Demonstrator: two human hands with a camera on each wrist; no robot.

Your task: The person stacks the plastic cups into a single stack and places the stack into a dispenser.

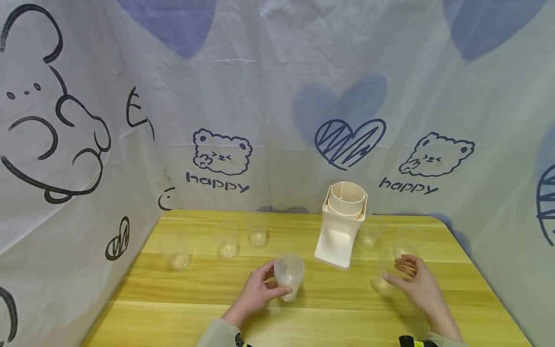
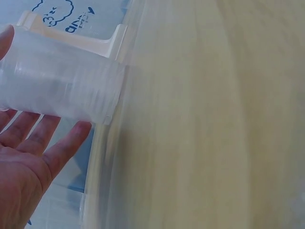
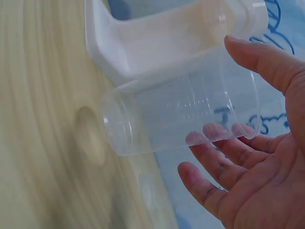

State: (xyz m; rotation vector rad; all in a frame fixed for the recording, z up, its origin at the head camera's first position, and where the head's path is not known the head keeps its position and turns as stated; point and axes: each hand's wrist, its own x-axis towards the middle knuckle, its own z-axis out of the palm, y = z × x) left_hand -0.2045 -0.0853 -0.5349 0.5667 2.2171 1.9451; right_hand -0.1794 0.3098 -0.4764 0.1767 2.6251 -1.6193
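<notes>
My left hand (image 1: 258, 290) holds milky-looking plastic cups (image 1: 289, 272), seemingly nested, near the middle of the table. In the left wrist view the thumb lies over one side of the cups (image 2: 57, 76) and the fingers sit along the other. On the right side my right hand (image 1: 417, 283) has its thumb and fingers about a clear plastic cup (image 1: 380, 283). In the right wrist view that cup (image 3: 167, 112) lies between the thumb and the fingertips, with its base near the wooden surface. Whether the base touches the table, I cannot tell.
A cream-coloured stand (image 1: 336, 246) with a round holder (image 1: 348, 200) on top stands at the back, right of centre. Several clear cups stand around: at the left (image 1: 179, 260), beside it (image 1: 227, 248), at the back (image 1: 257, 236) and right of the stand (image 1: 367, 240). Printed cloth (image 1: 269, 96) surrounds the wooden table (image 1: 195, 289).
</notes>
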